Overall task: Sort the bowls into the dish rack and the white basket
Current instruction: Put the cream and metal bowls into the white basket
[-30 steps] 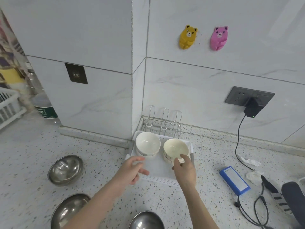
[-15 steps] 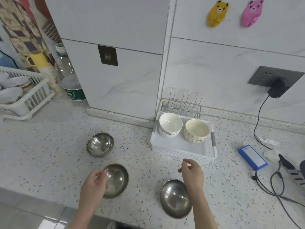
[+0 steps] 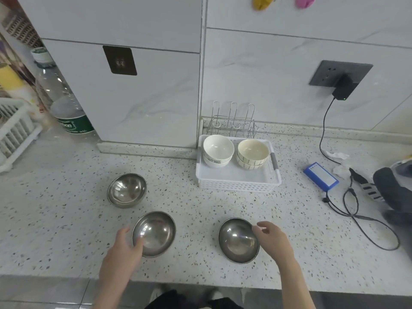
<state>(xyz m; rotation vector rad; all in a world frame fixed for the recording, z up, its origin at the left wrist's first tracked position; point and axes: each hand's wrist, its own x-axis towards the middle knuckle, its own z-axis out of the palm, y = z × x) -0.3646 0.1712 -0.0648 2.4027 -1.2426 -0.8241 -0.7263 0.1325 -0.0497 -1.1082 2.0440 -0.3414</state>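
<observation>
We see three steel bowls on the speckled counter point(image 3: 223, 204), all standing with the mouth up. Our left hand point(image 3: 124, 253) grips the middle steel bowl point(image 3: 156, 231) at its near-left rim, with the thumb inside the bowl and the other fingers outside. Our right hand point(image 3: 275, 240) is beside the right steel bowl point(image 3: 237, 240); its fingers are loosely bent at the right rim and we cannot tell if they hold it. The third steel bowl point(image 3: 127, 190) stands apart, behind the left one. The white basket point(image 3: 236, 186) lies with its long side left to right and holds two stacks of ceramic bowls: white ones point(image 3: 218, 149) on the left and cream ones point(image 3: 253, 152) on the right. The dish rack point(image 3: 13, 132) is at the far left edge.
</observation>
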